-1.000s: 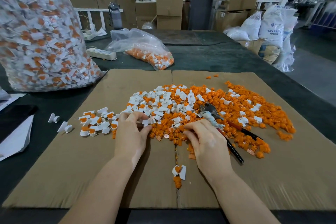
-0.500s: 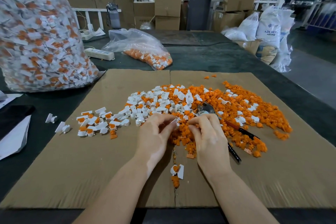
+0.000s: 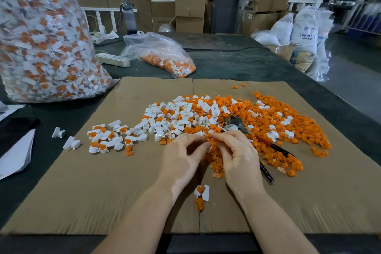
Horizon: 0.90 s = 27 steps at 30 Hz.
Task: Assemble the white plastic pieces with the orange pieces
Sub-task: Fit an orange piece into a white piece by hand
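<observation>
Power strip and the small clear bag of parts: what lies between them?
Head view: the power strip and small bag sit beside each other on dark table; nothing between.

Legible text: one printed white sack (image 3: pixel 304 33) at right, beyond the table.

Printed in blue on the sack face: "ABS", then a partly legible word beginning "RES", with a smaller line under it opening "ABS" and otherwise too blurred to read; a small blue logo above, lettering unreadable. Near the sack top, a further partial print, "ABS" with cut-off letters after it. No readable marking on the cardboard boxes (image 3: pixel 190 0), the power strip (image 3: pixel 112 59) or the clear bags (image 3: pixel 41 37).
</observation>
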Tool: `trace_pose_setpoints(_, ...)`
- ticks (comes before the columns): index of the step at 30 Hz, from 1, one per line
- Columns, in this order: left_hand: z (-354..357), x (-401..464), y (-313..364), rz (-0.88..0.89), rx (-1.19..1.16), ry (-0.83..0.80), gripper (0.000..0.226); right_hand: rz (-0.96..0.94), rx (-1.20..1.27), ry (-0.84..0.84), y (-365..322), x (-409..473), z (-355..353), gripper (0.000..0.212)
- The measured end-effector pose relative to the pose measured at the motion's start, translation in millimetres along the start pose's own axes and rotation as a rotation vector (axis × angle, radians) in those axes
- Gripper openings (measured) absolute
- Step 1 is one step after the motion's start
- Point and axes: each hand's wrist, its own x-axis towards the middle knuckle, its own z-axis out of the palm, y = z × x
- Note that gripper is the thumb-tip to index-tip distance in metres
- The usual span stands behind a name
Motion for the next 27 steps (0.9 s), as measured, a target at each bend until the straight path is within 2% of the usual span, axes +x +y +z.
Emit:
trace_pose_setpoints(8, 0.6, 0.8, -5.0, -0.075, -0.075, 0.053, 0.024, 0.053, 0.003, 0.051, 0.9, -1.6, -0.5, 0.011)
trace_pose_setpoints(11, 0.1, 1.0, -5.3, -0.092, -0.076, 0.053, 0.011, 0.054, -0.011, 0.037, 0.2, -2.0, -0.5, 0.005)
trace_pose_setpoints(14, -0.7, 0.5, -5.5, -0.051, -0.053, 0.061, 0.017, 0.02, -0.041, 0.022, -1.4, -2.2, -1.1, 0.002)
trace_pose_setpoints(18, 0.0, -0.3, -6.2, -0.027, -0.086, 0.071, 0.013, -0.005, -0.047, 0.009, -1.9, -2.0, -0.5, 0.003)
trace_pose_setpoints(24, -0.4, -2.7, -4.7, -0.005, -0.095, 0.164, 0.022, 0.134, 0.102, -0.028, 2.8, -0.9, 1.1, 0.005)
trace_pose_setpoints(27, 0.1, -4.0, -2.7, 0.025, -0.06, 0.124, 0.021, 0.197, 0.199, -0.048, 2.7, 0.7, 0.3, 0.011)
